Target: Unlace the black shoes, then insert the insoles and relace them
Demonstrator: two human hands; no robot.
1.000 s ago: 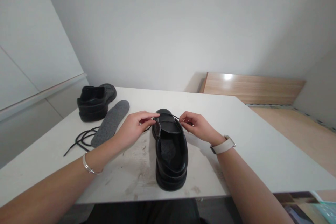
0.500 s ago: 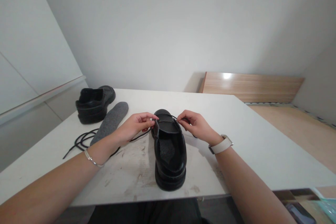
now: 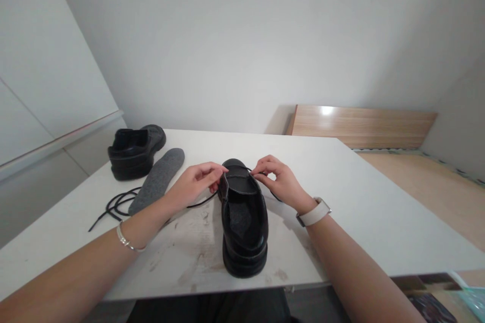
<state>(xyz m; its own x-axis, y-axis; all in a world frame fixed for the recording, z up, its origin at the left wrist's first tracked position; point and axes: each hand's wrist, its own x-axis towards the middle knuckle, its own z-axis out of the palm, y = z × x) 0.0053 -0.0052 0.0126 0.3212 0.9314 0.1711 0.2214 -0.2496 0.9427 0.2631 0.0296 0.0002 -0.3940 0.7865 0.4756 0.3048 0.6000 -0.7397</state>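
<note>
A black shoe [image 3: 245, 257] stands upright on the table, its heel toward me and its tongue [image 3: 240, 184] folded back over the opening. At its left lacing flap, my left hand [image 3: 199, 181] pinches the edge between thumb and fingers. My right hand [image 3: 278, 181] is closed on the black shoelace [image 3: 247, 168] close to the right flap, thumb against forefinger. The lace crosses the front of the shoe. One length runs out to the left under my left hand, and a short piece hangs below the right hand. The fingertips partly hide the eyelets.
A second black shoe [image 3: 132, 156] stands at the table's far left. Beside it lies a grey insole [image 3: 159, 176], with loose black lace [image 3: 113, 207] coiled near its end. Dirt smudges mark the white table [image 3: 322, 171] around the near shoe. A wooden panel [image 3: 364, 123] rises behind, right.
My right hand has moved slightly left, closer to the shoe's right flap. The left hand keeps its hold on the left flap. The view has shifted slightly.
</note>
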